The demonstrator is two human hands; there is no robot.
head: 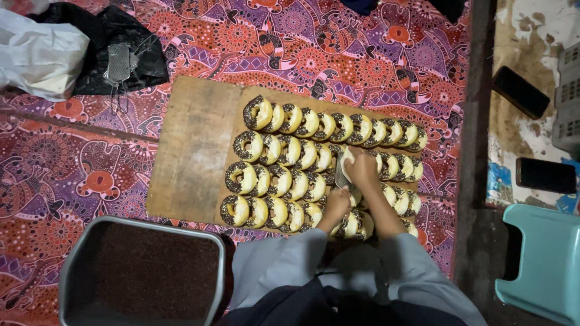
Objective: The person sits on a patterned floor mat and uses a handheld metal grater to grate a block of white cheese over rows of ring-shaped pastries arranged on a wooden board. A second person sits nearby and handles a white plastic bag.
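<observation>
Cloth (362, 54) first, since it fills most of the view: purple and red patterned, spread on the floor. On it lies a big brown cardboard sheet (193, 151), and on the sheet's right part we have four rows of sprinkle-topped doughnuts (284, 163), leaning on each other like shingles. Near left sits a grey metal tray (142, 274) full of dark sprinkles. Far left: a white plastic bag (39, 54) w/ a black bag (130, 42) beside it. Right side: a teal plastic stool (541, 259), then two dark phone-like slabs (531, 133) on the bare stained floor.

Our hands are both at the right-centre of the rows. Right hand (362, 169) is curled round a pale doughnut (345, 160) in the second row, fingers closed on its edge, lifting or tilting it. Left hand (336, 202) is lower, fingers bent and resting on the doughnuts of the third/fourth row; can't tell if it actually pinches one.

Handling, as we judge it: light, soft dough, easy to dent, and the topping prob. sheds if rubbed. Best taken by the bare pale rim, thumb through or beside the hole, not on the sprinkled face. Neighbours touch, so lifting one may shift the next.
</observation>
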